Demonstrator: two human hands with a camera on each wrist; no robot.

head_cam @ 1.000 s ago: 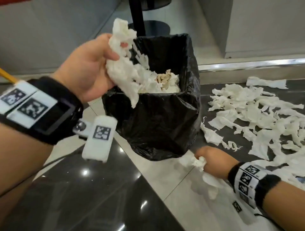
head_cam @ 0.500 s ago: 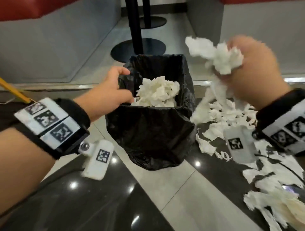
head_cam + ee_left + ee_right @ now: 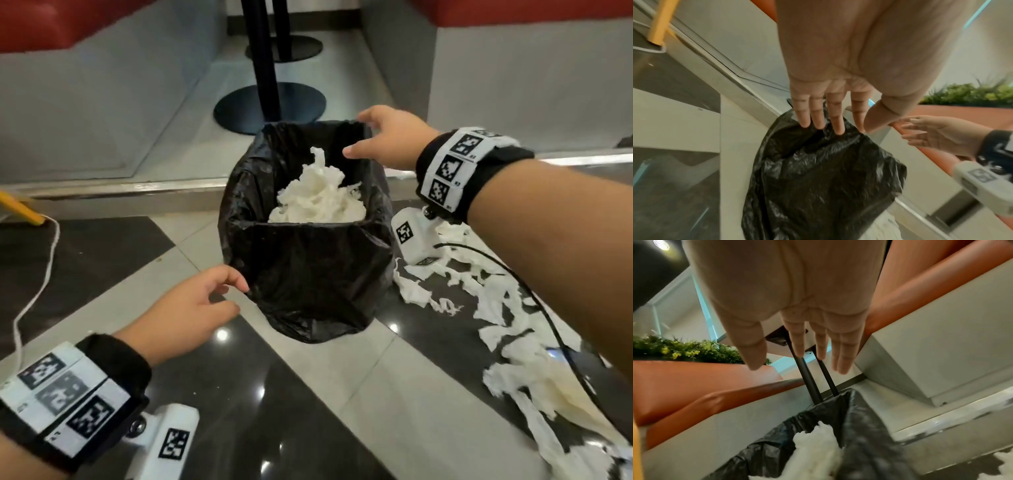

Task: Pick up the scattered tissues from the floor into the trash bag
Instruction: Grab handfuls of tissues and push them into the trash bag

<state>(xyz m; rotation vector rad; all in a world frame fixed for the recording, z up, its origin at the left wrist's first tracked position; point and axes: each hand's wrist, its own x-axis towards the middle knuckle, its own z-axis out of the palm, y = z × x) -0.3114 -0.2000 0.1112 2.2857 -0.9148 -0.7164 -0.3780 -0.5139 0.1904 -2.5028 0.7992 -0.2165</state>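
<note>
At frame centre the trash bag (image 3: 308, 274) holds a mound of tissues (image 3: 317, 195), but many scattered tissues (image 3: 507, 308) remain at lower right. The left hand (image 3: 185, 315) and the right hand (image 3: 390, 140) are both spread and empty, at the bag's near corner and far rim.

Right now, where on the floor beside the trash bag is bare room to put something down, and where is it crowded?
Free: the dark tile between the left hand and the trash bag, and the pale tile strip before the bag. Crowded: torn tissues cover the floor right of the bag, under the right hand.
</note>
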